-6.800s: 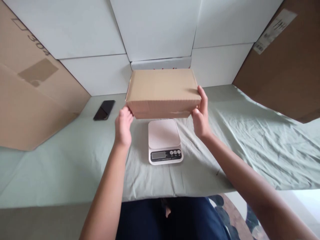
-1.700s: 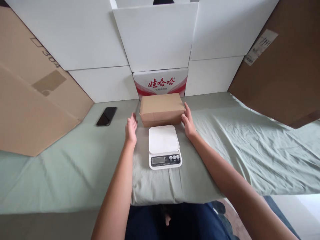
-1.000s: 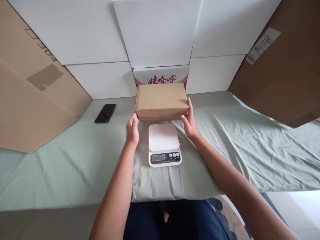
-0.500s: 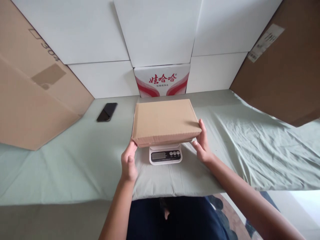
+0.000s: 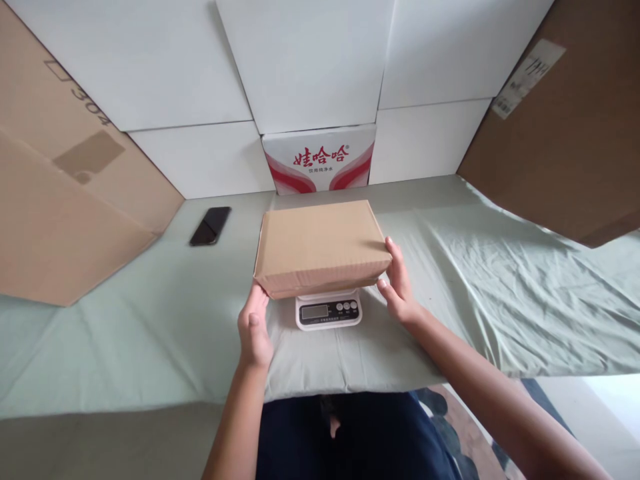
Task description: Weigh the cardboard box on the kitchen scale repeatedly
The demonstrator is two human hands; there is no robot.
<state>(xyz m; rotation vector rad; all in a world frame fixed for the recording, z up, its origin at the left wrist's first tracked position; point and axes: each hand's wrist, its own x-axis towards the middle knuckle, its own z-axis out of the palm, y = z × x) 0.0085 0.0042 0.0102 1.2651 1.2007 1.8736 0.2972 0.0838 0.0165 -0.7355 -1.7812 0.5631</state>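
Note:
A brown cardboard box [image 5: 320, 243] sits over a white digital kitchen scale [image 5: 329, 325], hiding the scale's weighing surface. I cannot tell whether the box rests on it or hangs just above. My left hand [image 5: 255, 330] supports the box's near left corner, fingers partly underneath. At the near right corner my right hand [image 5: 397, 283] grips the box, thumb in front and fingers along its side. The scale's display and several round buttons face me; no digits are readable.
A black phone [image 5: 211, 226] lies on the green cloth [image 5: 150, 320] to the left. Behind stands a white and red printed carton [image 5: 321, 160] before white panels [image 5: 310, 63]. Large cardboard sheets flank both sides, left [image 5: 60, 207] and right [image 5: 565, 140].
The box has shifted slightly left over the scale and turned a little, with both hands still holding it. The camera view has moved slightly too.

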